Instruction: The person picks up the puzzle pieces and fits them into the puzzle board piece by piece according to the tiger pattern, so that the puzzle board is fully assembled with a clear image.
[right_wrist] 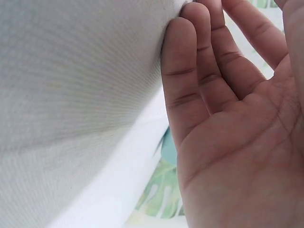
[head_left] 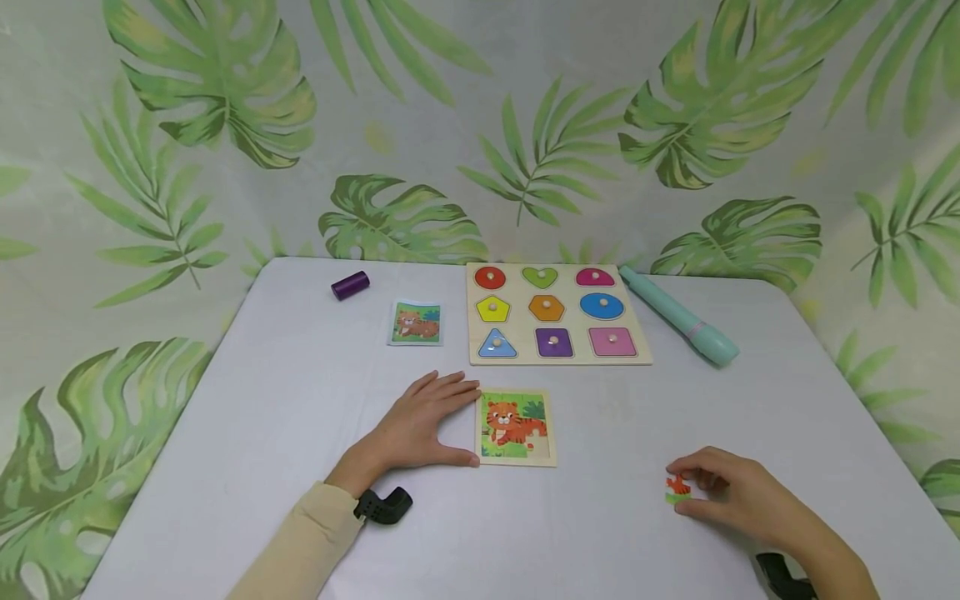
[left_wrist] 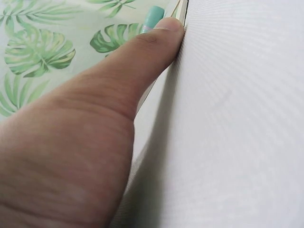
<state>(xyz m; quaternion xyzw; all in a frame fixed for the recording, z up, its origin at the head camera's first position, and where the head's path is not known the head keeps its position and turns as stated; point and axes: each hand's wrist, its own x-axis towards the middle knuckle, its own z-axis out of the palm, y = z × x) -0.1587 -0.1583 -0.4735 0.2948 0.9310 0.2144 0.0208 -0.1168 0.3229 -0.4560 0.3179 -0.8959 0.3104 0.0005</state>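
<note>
A tiger jigsaw puzzle (head_left: 504, 408) in a light wooden frame lies on the white table, with a pale bare spot at its lower right. My left hand (head_left: 422, 421) rests along the frame's left side, fingers stretched and spread, thumb at the lower left corner. In the left wrist view the thumb (left_wrist: 147, 45) reaches to the frame's edge. Off to the right, my right hand (head_left: 738, 492) pinches a small puzzle piece (head_left: 677, 489), orange, white and green, between thumb and fingers. The right wrist view shows the palm and curled fingers (right_wrist: 180, 71) close to the tabletop; the piece is hidden there.
Behind the puzzle lies a wooden shape board (head_left: 483, 354) with knobbed pieces. A teal microphone-shaped stick (head_left: 678, 317) lies beside it on the right. Toward the back left are a tiger picture card (head_left: 417, 325) and a dark purple cylinder (head_left: 350, 286). A leaf-patterned cloth hangs behind.
</note>
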